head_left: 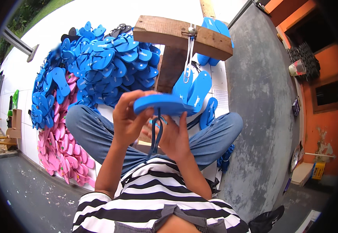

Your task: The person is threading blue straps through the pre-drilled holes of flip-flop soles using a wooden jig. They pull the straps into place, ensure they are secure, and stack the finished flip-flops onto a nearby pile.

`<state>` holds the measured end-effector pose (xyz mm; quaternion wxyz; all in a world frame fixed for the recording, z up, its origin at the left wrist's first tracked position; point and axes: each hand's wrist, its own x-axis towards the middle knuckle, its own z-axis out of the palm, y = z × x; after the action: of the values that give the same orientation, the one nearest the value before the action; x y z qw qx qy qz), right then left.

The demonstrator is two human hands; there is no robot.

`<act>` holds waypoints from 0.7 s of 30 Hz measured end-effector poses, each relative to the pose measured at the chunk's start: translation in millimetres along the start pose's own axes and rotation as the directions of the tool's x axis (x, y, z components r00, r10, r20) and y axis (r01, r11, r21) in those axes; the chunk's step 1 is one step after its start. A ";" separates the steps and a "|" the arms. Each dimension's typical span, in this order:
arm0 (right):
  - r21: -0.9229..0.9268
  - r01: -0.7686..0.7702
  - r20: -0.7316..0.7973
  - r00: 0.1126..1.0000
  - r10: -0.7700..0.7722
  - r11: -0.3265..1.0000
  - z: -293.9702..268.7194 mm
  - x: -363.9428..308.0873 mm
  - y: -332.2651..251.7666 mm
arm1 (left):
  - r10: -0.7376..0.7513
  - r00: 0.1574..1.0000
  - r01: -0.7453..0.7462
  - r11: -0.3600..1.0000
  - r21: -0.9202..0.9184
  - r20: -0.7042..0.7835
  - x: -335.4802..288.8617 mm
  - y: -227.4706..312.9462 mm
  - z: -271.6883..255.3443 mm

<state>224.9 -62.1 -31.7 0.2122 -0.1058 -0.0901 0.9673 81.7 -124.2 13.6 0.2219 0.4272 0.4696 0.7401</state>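
Note:
In front of my lap I hold up a blue flip-flop (155,102), its sole tilted nearly edge-on. My left hand (124,116) is closed around the sole's left end, thumb below and fingers behind. A dark blue strap (153,145) hangs from the underside as a loose loop. Beneath the sole's right part, my right hand (172,138) has its thumb raised against the edge and its fingers behind the strap; their tips are partly hidden. Just beyond stands a wooden frame (172,32) with a bent metal wire hook (188,58) hanging from its crossbeam.
A big heap of blue flip-flops (103,58) covers the floor at left, pink flip-flops (62,149) beside it. A pair of blue soles (198,91) lies under the beam, another flip-flop (209,112) by my right knee. A grey concrete strip (260,97) runs along the right.

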 end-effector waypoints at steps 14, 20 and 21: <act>-0.627 0.544 0.778 0.472 -0.415 -0.557 45.7 25.9 -82.3 | 0.362 0.877 -0.433 0.881 0.192 0.316 52.0 4.5 13.2; -0.629 0.563 0.777 0.437 -0.453 -0.536 53.4 37.7 -89.6 | 0.392 0.876 -0.449 0.875 0.181 0.281 70.8 5.6 18.2; -0.643 0.573 0.765 0.447 -0.463 -0.508 53.4 37.4 -91.0 | 0.384 0.885 -0.438 0.877 0.195 0.264 72.0 8.1 20.1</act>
<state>214.4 28.3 33.4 0.5352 -0.1135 -0.7781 0.3086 60.6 -65.2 55.2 0.0533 0.6202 0.4295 0.6542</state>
